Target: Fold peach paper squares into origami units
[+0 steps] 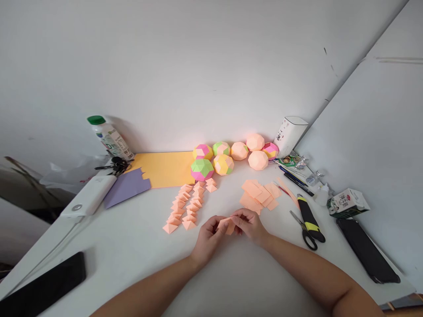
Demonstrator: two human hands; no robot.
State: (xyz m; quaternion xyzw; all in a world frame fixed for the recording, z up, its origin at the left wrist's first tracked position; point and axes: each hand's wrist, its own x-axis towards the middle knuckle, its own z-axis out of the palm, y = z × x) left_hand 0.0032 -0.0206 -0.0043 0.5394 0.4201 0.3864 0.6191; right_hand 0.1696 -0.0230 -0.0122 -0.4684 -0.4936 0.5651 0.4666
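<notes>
Between both hands, low over the white table, is a small peach paper piece (pixel 227 225) with creases in it. My left hand (pixel 210 235) pinches its left side, and my right hand (pixel 249 224) grips the right side with fingers curled. Part of the paper is hidden behind the fingers. Just beyond my right hand lies a loose pile of flat peach paper pieces (pixel 259 196). To the left of my left hand, folded peach paper units (pixel 178 204) stand in two overlapping rows, with a few more units (pixel 211 185) at their far end.
Multicoloured paper balls (pixel 224 164) line the wall. Scissors (pixel 306 231), a utility knife (pixel 310 218), pens (pixel 297 181) and a milk carton (pixel 348 202) sit at right. Orange card (pixel 168 169), purple card (pixel 127 188), a bottle (pixel 110 136), a power strip (pixel 89 196) and a phone (pixel 46 284) are left.
</notes>
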